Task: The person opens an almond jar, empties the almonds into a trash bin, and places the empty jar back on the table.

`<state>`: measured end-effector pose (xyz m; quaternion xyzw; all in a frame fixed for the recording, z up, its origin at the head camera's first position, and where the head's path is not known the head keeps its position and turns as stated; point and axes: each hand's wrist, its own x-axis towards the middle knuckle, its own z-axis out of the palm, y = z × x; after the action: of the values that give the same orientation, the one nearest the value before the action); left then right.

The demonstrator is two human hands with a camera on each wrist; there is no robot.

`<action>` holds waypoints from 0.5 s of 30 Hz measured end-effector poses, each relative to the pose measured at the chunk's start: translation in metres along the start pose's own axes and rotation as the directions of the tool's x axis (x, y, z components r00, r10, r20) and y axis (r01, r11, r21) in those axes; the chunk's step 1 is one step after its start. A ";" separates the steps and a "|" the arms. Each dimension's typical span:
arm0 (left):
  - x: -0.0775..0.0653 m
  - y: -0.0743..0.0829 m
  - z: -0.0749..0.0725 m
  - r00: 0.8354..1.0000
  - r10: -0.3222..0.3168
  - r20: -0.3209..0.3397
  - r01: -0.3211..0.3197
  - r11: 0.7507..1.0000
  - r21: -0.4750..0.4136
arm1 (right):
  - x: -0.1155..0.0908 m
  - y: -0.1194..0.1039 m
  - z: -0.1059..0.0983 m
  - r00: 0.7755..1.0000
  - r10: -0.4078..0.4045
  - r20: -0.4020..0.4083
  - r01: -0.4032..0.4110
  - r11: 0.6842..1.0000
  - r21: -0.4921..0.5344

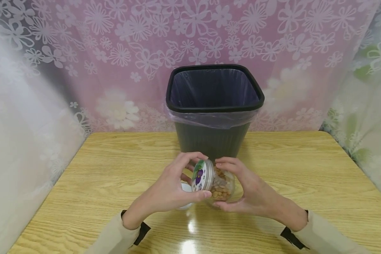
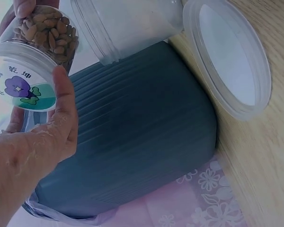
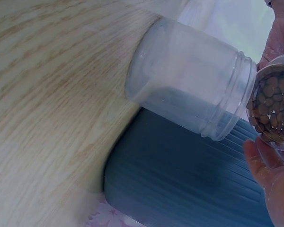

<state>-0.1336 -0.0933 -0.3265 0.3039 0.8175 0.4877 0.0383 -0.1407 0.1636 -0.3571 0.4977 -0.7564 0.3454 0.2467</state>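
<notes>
A clear plastic jar of almonds (image 1: 223,188) is held tilted above the table, its lid turned toward the left. My left hand (image 1: 169,187) grips the round lid (image 1: 198,176), which bears a purple flower and a green patch; the thumb lies along the lower rim, the fingers along the upper. On the other side, my right hand (image 1: 254,188) holds the jar's body between thumb and fingers near its base. Below the hands an uncapped clear jar (image 3: 189,78) stands upright on the table, mostly hidden in the head view. Beside it lies a loose lid (image 2: 229,56) with a white inside.
A dark ribbed bin (image 1: 209,139) lined with a purple bag stands right behind the hands. The wood-grain table (image 1: 124,158) reaches back to a pink floral curtain (image 1: 130,70), with pale curtains on both sides.
</notes>
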 end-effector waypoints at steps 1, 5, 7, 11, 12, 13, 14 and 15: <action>0.000 0.000 0.000 1.000 -0.002 0.005 0.002 1.000 0.001 | 0.000 0.000 0.000 1.000 0.002 -0.003 -0.002 1.000 0.004; 0.003 0.002 -0.001 0.999 0.010 0.039 -0.010 1.000 0.014 | 0.000 0.002 -0.002 0.999 -0.005 -0.039 0.007 0.999 0.037; 0.005 0.002 -0.002 0.998 0.034 0.060 -0.035 0.999 0.013 | -0.002 0.002 -0.003 0.999 0.004 -0.046 -0.001 0.998 0.055; 0.008 0.002 -0.002 0.991 0.090 0.103 -0.090 0.996 -0.003 | -0.007 0.003 -0.007 0.998 0.018 -0.056 -0.013 0.997 0.078; 0.008 0.002 -0.001 0.989 0.100 0.110 -0.100 0.995 -0.005 | -0.009 0.003 -0.009 0.998 0.021 -0.058 -0.017 0.997 0.080; 0.009 0.002 -0.001 0.987 0.108 0.116 -0.108 0.994 -0.010 | -0.010 0.003 -0.010 0.998 0.026 -0.062 -0.021 0.996 0.082; 0.009 0.001 0.000 0.986 0.113 0.118 -0.113 0.994 -0.008 | -0.012 0.003 -0.011 0.997 0.029 -0.066 -0.023 0.996 0.086; 0.009 0.001 0.001 0.986 0.119 0.120 -0.119 0.993 -0.007 | -0.014 0.004 -0.013 0.997 0.033 -0.074 -0.027 0.996 0.084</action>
<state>-0.1401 -0.0877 -0.3237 0.3808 0.7942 0.4700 0.0581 -0.1383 0.1826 -0.3596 0.4827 -0.7391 0.3985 0.2489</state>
